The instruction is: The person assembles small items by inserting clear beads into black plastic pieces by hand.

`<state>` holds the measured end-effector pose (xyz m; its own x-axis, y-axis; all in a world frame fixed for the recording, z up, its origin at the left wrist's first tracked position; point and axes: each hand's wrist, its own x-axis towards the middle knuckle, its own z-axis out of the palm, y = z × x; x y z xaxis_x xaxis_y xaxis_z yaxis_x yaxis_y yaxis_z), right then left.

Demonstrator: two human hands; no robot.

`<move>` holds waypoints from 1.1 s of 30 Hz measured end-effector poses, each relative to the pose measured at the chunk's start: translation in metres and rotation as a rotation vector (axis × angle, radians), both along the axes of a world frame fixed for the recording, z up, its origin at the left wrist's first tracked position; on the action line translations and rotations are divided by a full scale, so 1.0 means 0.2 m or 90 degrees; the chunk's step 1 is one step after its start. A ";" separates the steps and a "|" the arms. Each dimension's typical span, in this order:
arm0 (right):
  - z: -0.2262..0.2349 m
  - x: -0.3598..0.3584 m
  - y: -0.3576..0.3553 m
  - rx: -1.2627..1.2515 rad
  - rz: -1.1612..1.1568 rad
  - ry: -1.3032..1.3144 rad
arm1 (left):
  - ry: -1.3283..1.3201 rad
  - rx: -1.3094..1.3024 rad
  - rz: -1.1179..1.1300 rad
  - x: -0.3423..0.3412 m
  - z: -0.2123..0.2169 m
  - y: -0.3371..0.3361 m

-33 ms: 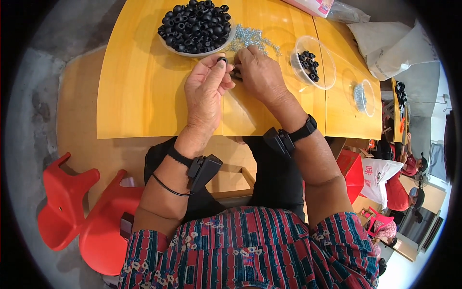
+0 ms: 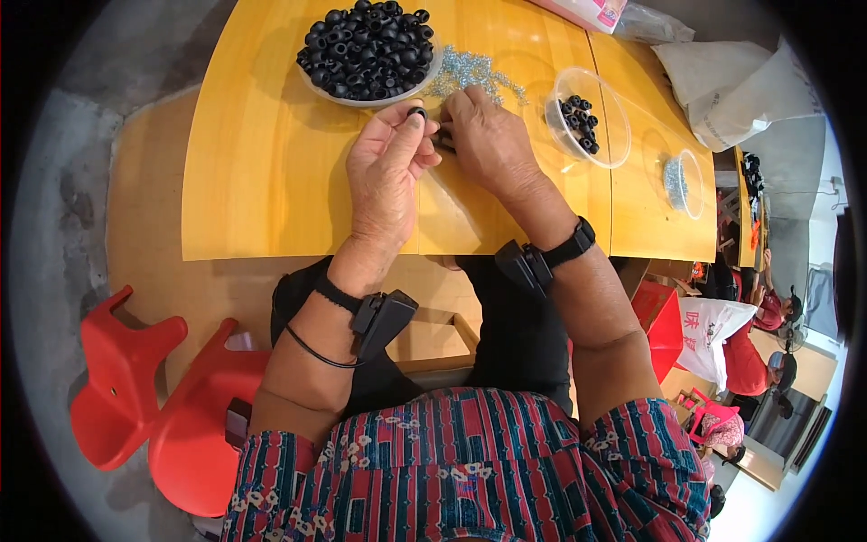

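My left hand (image 2: 386,176) pinches a small black rounded cap (image 2: 417,113) between thumb and finger, its open side showing. Close beside it, my right hand (image 2: 492,135) has its fingers curled down, with a small dark piece (image 2: 442,138) under them; what exactly they grip is hidden. Beyond both hands stands a shallow bowl (image 2: 361,102) heaped with black caps (image 2: 366,50) of the same sort. A loose pile of tiny shiny, bluish-silver pieces (image 2: 465,70) lies on the yellow table (image 2: 280,194), just past my right hand's knuckles.
Right of my hands, a clear round tub (image 2: 617,149) holds several black caps. Farther right is a smaller clear tub (image 2: 694,194) with shiny pieces. White sacking (image 2: 722,99) covers the far right. Red chairs (image 2: 203,434) stand at lower left; other people (image 2: 754,361) are at the right.
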<state>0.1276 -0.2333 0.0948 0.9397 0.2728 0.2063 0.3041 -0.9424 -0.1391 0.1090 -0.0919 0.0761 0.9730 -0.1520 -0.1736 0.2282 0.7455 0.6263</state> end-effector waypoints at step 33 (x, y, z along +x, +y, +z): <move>-0.02 0.10 0.00 0.213 -0.007 -0.070 | 0.010 -0.023 0.124 -0.01 0.03 0.01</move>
<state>0.1471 -0.2333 0.0912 0.9096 0.1635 0.3819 0.3245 -0.8536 -0.4075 0.1061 -0.0902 0.0817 0.9818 0.0326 -0.1871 0.0870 0.7985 0.5957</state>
